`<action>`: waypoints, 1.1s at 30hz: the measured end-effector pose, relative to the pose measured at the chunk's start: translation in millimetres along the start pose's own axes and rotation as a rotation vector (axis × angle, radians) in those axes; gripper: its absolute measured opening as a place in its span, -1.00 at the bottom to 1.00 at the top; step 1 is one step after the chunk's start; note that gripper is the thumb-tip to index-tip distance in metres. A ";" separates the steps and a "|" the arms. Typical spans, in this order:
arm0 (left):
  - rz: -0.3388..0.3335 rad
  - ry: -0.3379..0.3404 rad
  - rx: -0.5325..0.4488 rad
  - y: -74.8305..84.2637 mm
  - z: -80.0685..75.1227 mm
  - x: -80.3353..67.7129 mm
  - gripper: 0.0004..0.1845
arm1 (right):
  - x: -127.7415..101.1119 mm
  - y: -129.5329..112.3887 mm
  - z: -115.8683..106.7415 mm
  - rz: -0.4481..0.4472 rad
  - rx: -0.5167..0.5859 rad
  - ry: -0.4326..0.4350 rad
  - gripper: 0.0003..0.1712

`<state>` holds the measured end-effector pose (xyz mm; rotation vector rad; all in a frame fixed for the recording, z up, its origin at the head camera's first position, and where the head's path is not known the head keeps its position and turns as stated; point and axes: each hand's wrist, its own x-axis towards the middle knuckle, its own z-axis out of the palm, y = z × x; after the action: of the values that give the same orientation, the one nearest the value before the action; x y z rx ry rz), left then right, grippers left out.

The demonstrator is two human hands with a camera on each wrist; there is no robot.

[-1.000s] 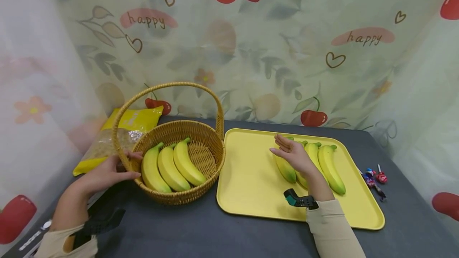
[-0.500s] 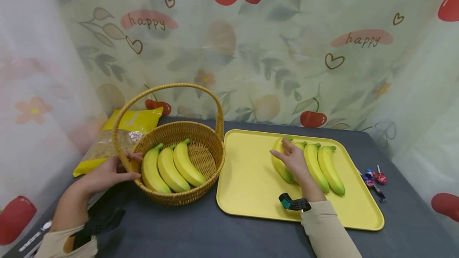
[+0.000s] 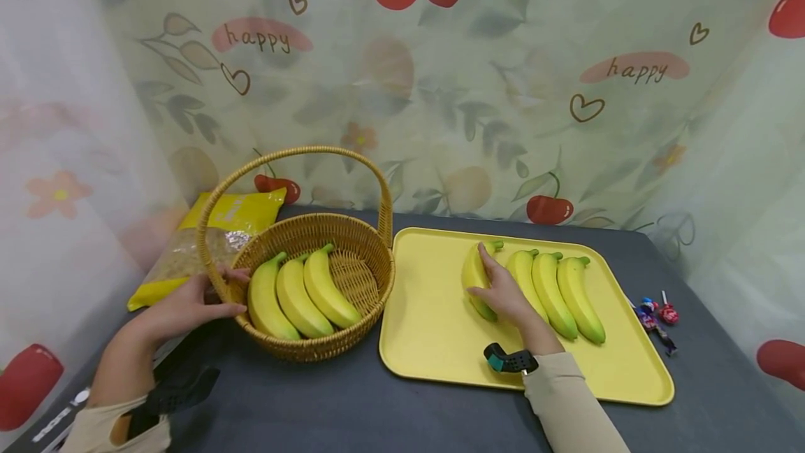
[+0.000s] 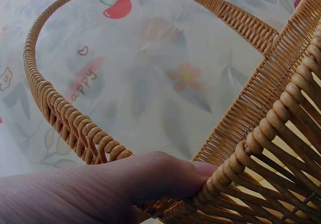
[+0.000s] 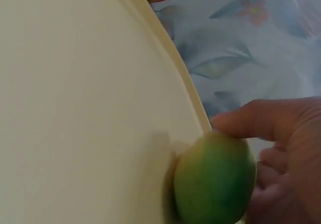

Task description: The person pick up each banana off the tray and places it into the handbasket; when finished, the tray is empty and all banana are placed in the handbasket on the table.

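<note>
On the left a yellow bag [image 3: 214,236] lay behind the wicker basket [image 3: 371,264], which stood on the dark tabletop [image 3: 352,404] with three bananas inside. The left hand [image 3: 189,306] gripped the basket's near rim, thumb over the weave [image 4: 160,176], fingers curled about it. To the right lay the yellow tray [image 3: 428,313], and on it, leftmost of four, the banana [image 3: 473,278] that the right hand [image 3: 503,292] clasped, fingers curved over its back and thumb against its side. It looked light and firm, smooth-skinned and easily bruised, so it seemed best taken round the middle with a gentle grip. Three more bananas [image 3: 553,289] lay just beside it. Sweets [image 3: 657,317] sat off the tray's right edge.
</note>
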<state>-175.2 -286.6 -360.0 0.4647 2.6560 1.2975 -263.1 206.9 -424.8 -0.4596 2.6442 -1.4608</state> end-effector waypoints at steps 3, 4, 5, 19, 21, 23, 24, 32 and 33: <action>-0.010 0.008 0.000 0.8 0.6 -0.4 -0.48 | -1.7 3.0 3.0 0.012 -0.061 -0.055 0.02; -0.006 0.008 -0.001 0.8 0.5 -0.5 -0.48 | -2.6 3.1 3.8 0.026 -0.075 -0.074 0.03; -0.006 0.008 -0.003 0.5 0.6 -0.4 -0.48 | -3.3 3.3 4.5 0.039 -0.086 -0.088 0.04; 0.011 -0.014 -0.020 -2.0 0.9 0.7 -0.49 | -8.0 1.6 7.7 0.073 -0.220 -0.158 0.04; 0.015 -0.015 -0.023 -2.4 0.8 0.5 -0.50 | -8.1 2.0 7.9 0.071 -0.220 -0.157 0.05; 0.015 -0.014 -0.026 -2.5 0.9 0.4 -0.50 | -8.1 2.1 8.0 0.071 -0.219 -0.156 0.04; 0.016 -0.015 -0.026 -2.4 0.7 0.2 -0.51 | -7.9 2.1 8.0 0.069 -0.217 -0.155 0.03; 0.007 -0.013 -0.043 -2.0 -0.7 0.7 -0.49 | -6.2 -0.5 8.0 0.039 -0.222 -0.152 -0.01; 0.006 -0.015 -0.046 -1.8 -0.7 0.6 -0.49 | -6.2 -0.9 7.8 0.040 -0.221 -0.151 -0.01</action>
<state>-176.3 -287.9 -361.0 0.4741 2.6087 1.3488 -255.3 202.0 -428.7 -0.5089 2.6861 -1.0809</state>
